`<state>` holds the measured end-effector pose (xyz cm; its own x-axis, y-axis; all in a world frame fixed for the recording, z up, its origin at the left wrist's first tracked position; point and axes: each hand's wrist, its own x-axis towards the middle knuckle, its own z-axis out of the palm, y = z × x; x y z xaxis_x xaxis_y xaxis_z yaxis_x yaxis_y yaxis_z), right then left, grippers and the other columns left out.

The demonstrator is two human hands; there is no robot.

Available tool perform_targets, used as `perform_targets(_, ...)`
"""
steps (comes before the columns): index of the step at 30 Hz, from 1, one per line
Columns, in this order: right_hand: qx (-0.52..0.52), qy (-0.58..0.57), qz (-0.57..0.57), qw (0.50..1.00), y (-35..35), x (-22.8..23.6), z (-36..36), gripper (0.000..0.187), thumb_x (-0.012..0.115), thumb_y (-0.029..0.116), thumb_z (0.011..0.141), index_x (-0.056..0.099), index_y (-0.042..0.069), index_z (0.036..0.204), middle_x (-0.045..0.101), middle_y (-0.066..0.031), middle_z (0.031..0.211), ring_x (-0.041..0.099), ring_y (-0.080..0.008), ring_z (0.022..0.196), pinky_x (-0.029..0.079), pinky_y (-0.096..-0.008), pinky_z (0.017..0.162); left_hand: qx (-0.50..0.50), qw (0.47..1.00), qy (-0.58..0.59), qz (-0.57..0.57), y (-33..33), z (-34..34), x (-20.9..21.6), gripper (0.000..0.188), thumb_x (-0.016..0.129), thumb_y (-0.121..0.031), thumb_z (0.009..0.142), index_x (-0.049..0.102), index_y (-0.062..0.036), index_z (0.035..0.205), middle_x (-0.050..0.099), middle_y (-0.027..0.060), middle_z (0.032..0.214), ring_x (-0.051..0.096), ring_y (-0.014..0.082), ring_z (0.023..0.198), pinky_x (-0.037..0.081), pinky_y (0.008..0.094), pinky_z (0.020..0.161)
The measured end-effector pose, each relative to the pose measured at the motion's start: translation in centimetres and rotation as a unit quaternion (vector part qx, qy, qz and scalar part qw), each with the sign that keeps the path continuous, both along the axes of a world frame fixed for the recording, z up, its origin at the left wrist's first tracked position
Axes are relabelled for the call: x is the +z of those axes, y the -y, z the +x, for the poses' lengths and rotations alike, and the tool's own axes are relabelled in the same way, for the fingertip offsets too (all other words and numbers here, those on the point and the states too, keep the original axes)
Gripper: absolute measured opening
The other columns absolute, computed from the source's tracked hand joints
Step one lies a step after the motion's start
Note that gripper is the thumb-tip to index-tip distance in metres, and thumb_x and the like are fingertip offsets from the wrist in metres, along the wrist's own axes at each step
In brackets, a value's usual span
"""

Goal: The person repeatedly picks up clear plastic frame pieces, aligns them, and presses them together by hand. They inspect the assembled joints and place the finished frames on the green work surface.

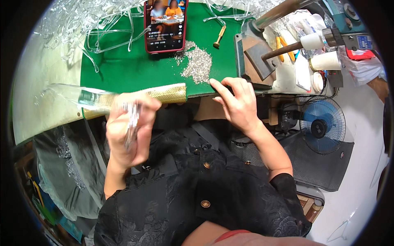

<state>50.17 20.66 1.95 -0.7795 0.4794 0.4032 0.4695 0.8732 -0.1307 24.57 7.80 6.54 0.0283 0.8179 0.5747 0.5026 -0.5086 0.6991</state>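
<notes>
My left hand (133, 131) is closed round clear plastic eyeglass frames (94, 99), raised at the near edge of the table. Motion blurs them, and part is hidden by the fingers. A thin clear temple arm stretches out to the left. My right hand (238, 104) holds nothing that I can see, with thumb and index finger apart. Its index fingertip reaches the near right edge of a heap of tiny silvery metal parts (199, 64). Those parts lie on a green mat (135, 71); they are too small to name.
A phone (165, 28) in a red case stands behind the heap. More clear frames (111, 37) pile up at the back left. A small brass-handled screwdriver (219, 37) lies near a metal bench press (262, 53). A blue fan (322, 125) stands at lower right.
</notes>
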Motion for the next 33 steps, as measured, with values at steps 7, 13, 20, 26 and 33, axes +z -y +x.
perform_targets(7,-0.04,-0.058,-0.082,0.994,-0.4,0.3,-0.4,0.036,0.067,0.01,0.079,0.064,0.005,0.114,0.056,-0.0103,0.092,0.054,-0.0262,0.084,0.044,-0.0361,0.075,-0.017,0.995,0.1,0.005,-1.4,1.8,-2.4,0.037,0.06,0.011,0.082,0.055,0.0048,0.118,0.065,0.022,0.105,0.067,0.0253,0.089,0.055,0.0326,0.075)
perform_targets(13,-0.092,-0.141,-0.162,0.972,-1.0,0.4,-1.2,0.014,0.066,-0.001,0.077,0.063,0.004,0.09,0.057,-0.0101,0.078,0.06,-0.0273,0.071,0.048,-0.0365,0.064,-0.02,0.994,0.063,0.083,-2.8,1.3,-2.9,0.027,0.06,0.008,0.084,0.048,0.0028,0.107,0.065,0.0229,0.095,0.066,0.0304,0.081,0.055,0.0408,0.074)
perform_targets(20,-0.112,-0.124,-0.183,0.969,-0.7,0.5,-2.0,0.009,0.066,-0.001,0.078,0.06,0.003,0.085,0.057,-0.0108,0.078,0.06,-0.0289,0.072,0.048,-0.0372,0.064,-0.056,0.997,0.02,0.056,-2.8,-0.1,-3.4,0.035,0.057,0.017,0.08,0.046,0.0019,0.11,0.058,0.02,0.089,0.065,0.035,0.082,0.055,0.0464,0.073)
perform_targets(26,-0.126,-0.107,-0.155,0.974,-0.5,0.5,-2.6,0.008,0.062,-0.003,0.08,0.059,0.003,0.086,0.056,-0.0116,0.08,0.059,-0.0304,0.073,0.047,-0.0381,0.065,-0.054,0.997,0.021,0.06,-2.8,-0.2,-3.9,0.034,0.058,0.015,0.081,0.046,0.0024,0.112,0.058,0.0205,0.089,0.064,0.0351,0.079,0.055,0.046,0.071)
perform_targets(33,-0.097,-0.086,-0.173,0.976,-0.6,0.8,-2.7,0.008,0.059,-0.004,0.08,0.058,0.001,0.087,0.054,-0.013,0.08,0.057,-0.0318,0.074,0.046,-0.0381,0.066,-0.052,0.995,0.048,0.07,-3.1,0.0,-3.9,0.031,0.059,0.013,0.081,0.048,0.0035,0.108,0.059,0.0199,0.089,0.064,0.0344,0.077,0.054,0.0449,0.068)
